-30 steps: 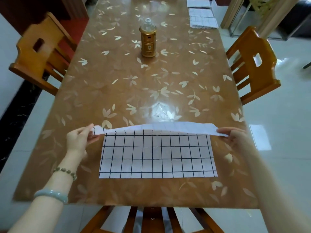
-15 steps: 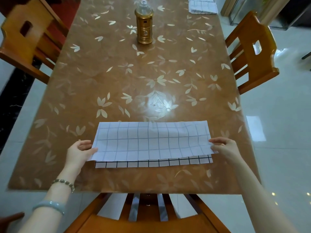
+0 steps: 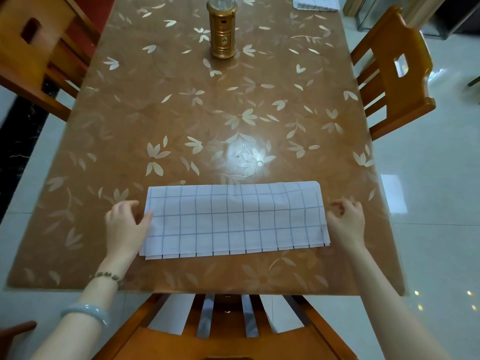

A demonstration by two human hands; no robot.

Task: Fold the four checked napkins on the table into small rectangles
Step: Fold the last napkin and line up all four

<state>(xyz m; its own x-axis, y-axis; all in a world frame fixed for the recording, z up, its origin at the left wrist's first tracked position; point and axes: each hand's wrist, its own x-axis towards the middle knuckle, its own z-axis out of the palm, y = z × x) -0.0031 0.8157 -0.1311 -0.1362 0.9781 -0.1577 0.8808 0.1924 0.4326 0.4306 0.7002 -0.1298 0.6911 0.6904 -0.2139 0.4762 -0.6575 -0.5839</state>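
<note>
1. Head view, task's thing: the checked napkin (image 3: 235, 219) lay flat on the table (image 3: 233, 100) close to the near edge, already doubled into a long strip. A thin line of lower layer showed along its near edge, so the layers were not quite flush. Its long axis ran left to right, across the person's front.

2. Head view, left hand (image 3: 127, 224): it rested at the strip's left short end, thumb tip touching the cloth edge, fingers loosely curled on the table beside it. Nothing was gripped.

3. Head view, right hand (image 3: 346, 219): it sat just beside the right short end, fingers curled inward, gripping nothing. Whether it touched the cloth I could not tell.

4. Key relation: the strip lay between the two hands, one short end next to each, about equally near. Judgement: the next fold would probably carry one short end across the long axis to the other; either hand was placed for it.

5. Head view, elsewhere: a gold canister (image 3: 222, 32) stood well apart toward the far end. More checked cloth (image 3: 315, 2) lay at the far right corner, cut by the frame; its fold state was unclear.
</note>
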